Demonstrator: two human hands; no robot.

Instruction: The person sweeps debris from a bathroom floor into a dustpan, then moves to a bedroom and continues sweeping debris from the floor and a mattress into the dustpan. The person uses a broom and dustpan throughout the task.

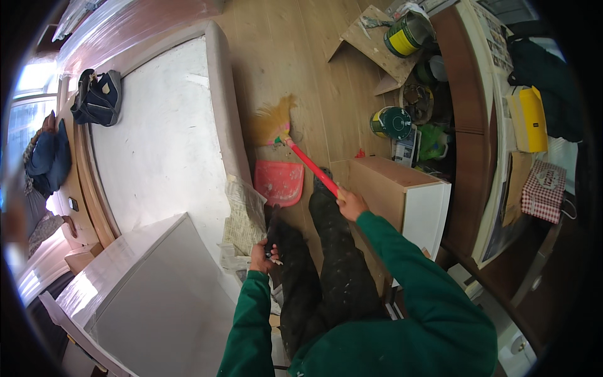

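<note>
My right hand is wrapped round the red handle of a broom. The broom's straw-coloured bristles spread over the wood-look floor, just beyond a red dustpan. White-grey smears mark the pan, which rests on the floor in front of my feet. My left hand is closed round the dustpan's dark upright handle, beside my leg. Crumpled printed paper hangs over the bed-like frame's edge right by that hand. Bristles and pan lie close together with a small gap between them.
A padded frame with a white panel stands left, bearing a dark bag. Right are a small cabinet, paint cans and a wooden stool with another can. A person in jeans is at far left.
</note>
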